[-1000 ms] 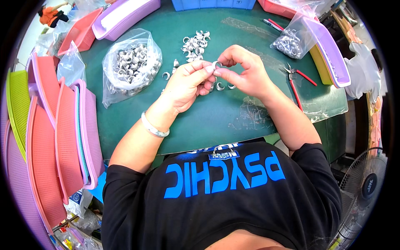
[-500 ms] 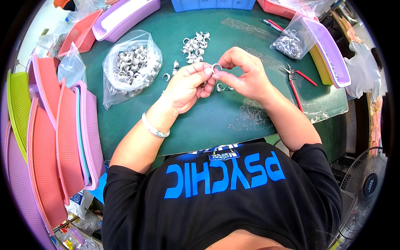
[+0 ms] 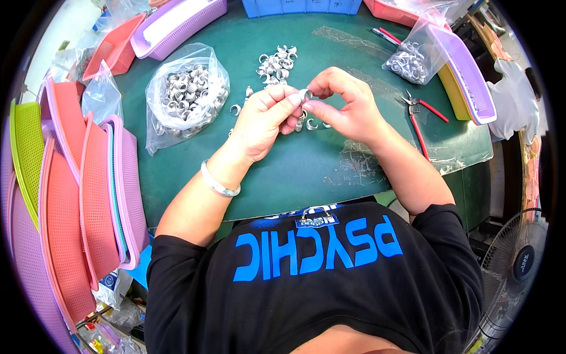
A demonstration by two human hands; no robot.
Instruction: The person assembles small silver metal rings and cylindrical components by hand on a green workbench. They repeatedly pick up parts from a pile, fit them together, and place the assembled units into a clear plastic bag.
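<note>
Midway between the table's [image 3: 283,183] near and far edges, the left hand [image 3: 262,121] and right hand [image 3: 348,109] meet, fingertips pinching one silvery ring [image 3: 305,94]; its long axis and which way it points, I can't tell.

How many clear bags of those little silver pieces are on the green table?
2: a large bag to the left of the left hand, and a smaller bag at the upper right, just above the open red-handled pliers. Others may be hidden.
</note>
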